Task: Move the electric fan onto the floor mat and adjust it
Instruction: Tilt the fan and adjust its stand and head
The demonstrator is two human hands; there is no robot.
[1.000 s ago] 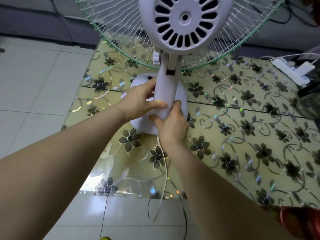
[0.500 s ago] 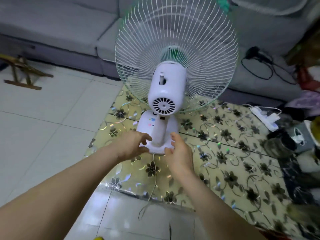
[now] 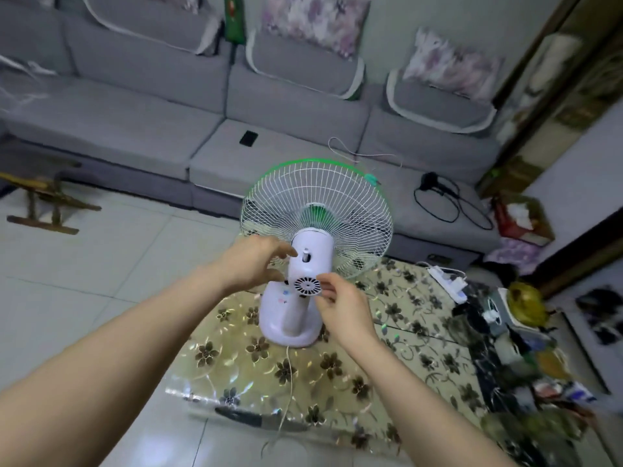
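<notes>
A white electric fan (image 3: pixel 312 257) with a green-rimmed wire guard stands upright on a shiny flower-patterned floor mat (image 3: pixel 337 369), its back towards me. Its white cord trails over the mat's near edge. My left hand (image 3: pixel 254 261) is at the left side of the motor housing, fingers spread and just touching it. My right hand (image 3: pixel 338 298) is at the housing's lower right by the round rear vent, fingers loosely curled; neither hand holds anything.
A grey sectional sofa (image 3: pixel 209 129) runs behind the fan, with a phone (image 3: pixel 248 138) and a black cabled device (image 3: pixel 429 182) on it. A white power strip (image 3: pixel 448 279) lies right of the mat. Clutter fills the right side. A wooden stand (image 3: pixel 43 205) sits far left on the tiled floor.
My view has pulled back and up. Both hands let go of the fan's neck, then rose from beside the base to the motor housing. The fan now stands on the mat.
</notes>
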